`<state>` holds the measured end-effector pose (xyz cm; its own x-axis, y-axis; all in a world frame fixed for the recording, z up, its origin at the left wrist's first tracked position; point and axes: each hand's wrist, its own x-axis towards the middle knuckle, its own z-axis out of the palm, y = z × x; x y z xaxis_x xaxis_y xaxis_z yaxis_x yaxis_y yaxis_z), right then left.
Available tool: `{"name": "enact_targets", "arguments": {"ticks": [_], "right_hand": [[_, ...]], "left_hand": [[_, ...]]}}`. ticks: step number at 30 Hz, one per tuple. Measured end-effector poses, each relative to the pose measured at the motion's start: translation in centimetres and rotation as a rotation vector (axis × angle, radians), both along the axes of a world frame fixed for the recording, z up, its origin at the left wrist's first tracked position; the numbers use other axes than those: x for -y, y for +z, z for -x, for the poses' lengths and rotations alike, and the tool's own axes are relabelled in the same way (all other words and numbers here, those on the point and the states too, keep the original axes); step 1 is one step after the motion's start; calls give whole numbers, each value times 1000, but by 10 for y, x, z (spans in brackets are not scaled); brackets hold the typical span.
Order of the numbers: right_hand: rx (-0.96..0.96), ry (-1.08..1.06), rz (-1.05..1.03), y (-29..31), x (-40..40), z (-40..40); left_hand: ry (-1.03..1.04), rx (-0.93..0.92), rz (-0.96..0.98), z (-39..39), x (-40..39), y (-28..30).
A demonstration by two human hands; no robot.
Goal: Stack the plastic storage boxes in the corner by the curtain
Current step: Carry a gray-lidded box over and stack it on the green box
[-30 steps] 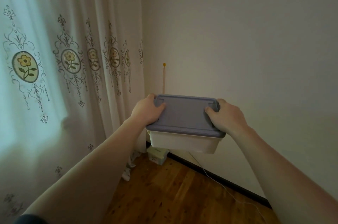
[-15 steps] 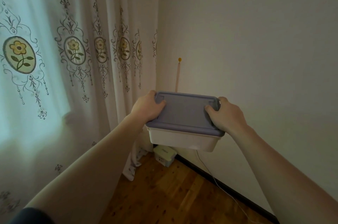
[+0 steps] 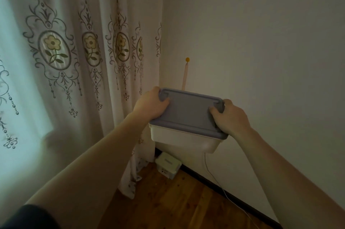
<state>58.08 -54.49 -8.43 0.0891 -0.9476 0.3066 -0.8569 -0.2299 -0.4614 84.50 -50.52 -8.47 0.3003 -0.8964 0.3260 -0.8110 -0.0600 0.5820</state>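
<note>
Right now you hold one plastic storage box up in the air, out in front of the wall and just right of the curtain. It has a white body and one grey lid, shut on top, so you cannot see what is inside. Your left hand has a tight grip on the lid's left end, thumb on top. Your right hand has the same tight grip on the right end. That makes two hands on one box.

Below the box, one small white box sits on the wood floor, right at the curtain's bottom edge. Its lid is on too, so what it holds is hidden.

One thin white cord runs down the wall to the floor. One yellow pin sticks in the wall above the box, with one pale strip hanging from it.
</note>
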Motion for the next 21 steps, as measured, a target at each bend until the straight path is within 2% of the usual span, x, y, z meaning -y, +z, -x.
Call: {"name": "enact_targets", "arguments": {"ticks": [12,21], "right_hand": [[17,-8,-34,-27,108,-50],[83,13,-79,-56,230,-69]], "left_hand": [[34,59,-39,-49,115,-27],[28,124,-147,-64,239,-45]]}}
